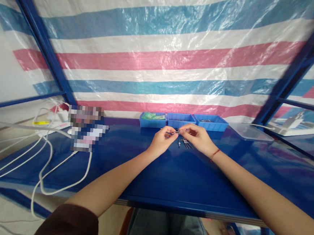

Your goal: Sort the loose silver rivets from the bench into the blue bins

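Over the middle of the blue table (152, 182), my left hand (160, 141) and my right hand (200, 137) meet with their fingertips close together. Both hands are closed in a pinch on thin metal rods (176, 132); the fingers partly cover them, and their exact kind is too small to make out. A small loose pile of similar thin metal rods (187, 144) lies on the table just below my right hand. One short silvery piece (179, 144) lies at the pile's left side.
Behind my hands stand three blue bins: the left bin (153, 124) with green packets, the middle bin (170, 118) and the right bin (213, 127) with small dark pieces. A clear plastic lid (250, 132) lies right. White cables (51, 152) hang over the left edge.
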Motion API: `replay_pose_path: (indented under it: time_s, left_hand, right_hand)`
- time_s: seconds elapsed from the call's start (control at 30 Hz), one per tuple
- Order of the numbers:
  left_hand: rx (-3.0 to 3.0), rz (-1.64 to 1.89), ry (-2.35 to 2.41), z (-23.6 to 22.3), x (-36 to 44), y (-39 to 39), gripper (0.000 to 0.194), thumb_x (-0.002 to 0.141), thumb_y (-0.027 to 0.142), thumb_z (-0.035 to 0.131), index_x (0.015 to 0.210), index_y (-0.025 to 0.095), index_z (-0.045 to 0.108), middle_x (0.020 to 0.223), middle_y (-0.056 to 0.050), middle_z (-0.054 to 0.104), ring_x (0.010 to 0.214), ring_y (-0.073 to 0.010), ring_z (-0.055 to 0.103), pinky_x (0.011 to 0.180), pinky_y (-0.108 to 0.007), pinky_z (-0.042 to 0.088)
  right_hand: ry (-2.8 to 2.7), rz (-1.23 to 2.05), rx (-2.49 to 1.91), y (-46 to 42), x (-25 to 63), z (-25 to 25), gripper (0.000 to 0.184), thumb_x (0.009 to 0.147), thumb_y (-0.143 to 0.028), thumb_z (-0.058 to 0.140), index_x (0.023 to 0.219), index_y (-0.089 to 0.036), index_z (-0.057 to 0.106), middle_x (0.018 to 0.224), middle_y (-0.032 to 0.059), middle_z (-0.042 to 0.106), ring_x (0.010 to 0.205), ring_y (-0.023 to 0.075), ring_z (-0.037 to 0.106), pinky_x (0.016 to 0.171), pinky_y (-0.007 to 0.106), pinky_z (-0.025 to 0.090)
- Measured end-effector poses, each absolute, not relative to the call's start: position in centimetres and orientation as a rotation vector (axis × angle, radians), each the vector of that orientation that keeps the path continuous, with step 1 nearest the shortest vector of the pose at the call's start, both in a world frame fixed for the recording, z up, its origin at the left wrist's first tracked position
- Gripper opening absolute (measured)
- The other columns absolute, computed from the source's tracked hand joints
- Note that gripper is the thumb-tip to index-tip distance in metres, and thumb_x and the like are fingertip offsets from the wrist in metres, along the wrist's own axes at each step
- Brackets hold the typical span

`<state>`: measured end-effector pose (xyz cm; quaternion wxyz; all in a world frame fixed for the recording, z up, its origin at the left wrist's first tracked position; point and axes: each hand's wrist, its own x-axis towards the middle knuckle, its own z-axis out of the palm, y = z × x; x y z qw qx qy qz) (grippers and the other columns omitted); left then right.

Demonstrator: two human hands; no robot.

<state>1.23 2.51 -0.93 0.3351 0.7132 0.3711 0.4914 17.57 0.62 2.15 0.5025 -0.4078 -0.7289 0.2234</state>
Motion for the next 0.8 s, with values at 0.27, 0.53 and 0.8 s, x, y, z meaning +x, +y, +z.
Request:
replay_pose_path:
  time_s: [0.27, 0.53, 0.8]
  left_hand:
    - [1.924, 1.265, 1.012, -0.7, 1.1, 2.4, 0.022, 0.078, 0.036, 0.059, 0.088, 0.017, 0.058, 0.085, -0.002, 0.064, 0.068, -0.0104, 0.058, 0.064, -0.023, 0.047]
    - [2.590, 0.888, 1.158, -0.1, 0.0, 1.9, 0.027, 0.078, 0.042, 0.057, 0.096, 0.022, 0.063, 0.103, -0.006, 0.060, 0.104, -0.0234, 0.053, 0.091, -0.039, 0.040]
    - [2.702, 0.570, 1.066, 0.5, -1.7, 2.9, 0.025, 0.077, 0.041, 0.057, 0.094, 0.025, 0.067, 0.104, -0.005, 0.061, 0.098, -0.0230, 0.054, 0.087, -0.035, 0.040]
  right_hand:
    - [-1.767, 0.840, -1.037, 1.4, 18.6, 1.6, 0.035, 0.067, -0.049, 0.065, 0.074, -0.015, 0.066, 0.066, 0.0026, 0.062, 0.060, 0.0128, 0.054, 0.059, 0.028, 0.046]
    - [-1.179, 0.566, -1.305, 5.7, 22.9, 0.9, 0.030, 0.063, -0.043, 0.066, 0.069, -0.013, 0.064, 0.052, 0.0004, 0.054, 0.048, 0.0108, 0.046, 0.047, 0.025, 0.039]
    - [-1.248, 0.122, -1.718, 7.1, 29.2, 0.9, 0.028, 0.071, -0.036, 0.058, 0.076, -0.010, 0.068, 0.068, 0.0136, 0.065, 0.065, 0.0205, 0.056, 0.062, 0.032, 0.039]
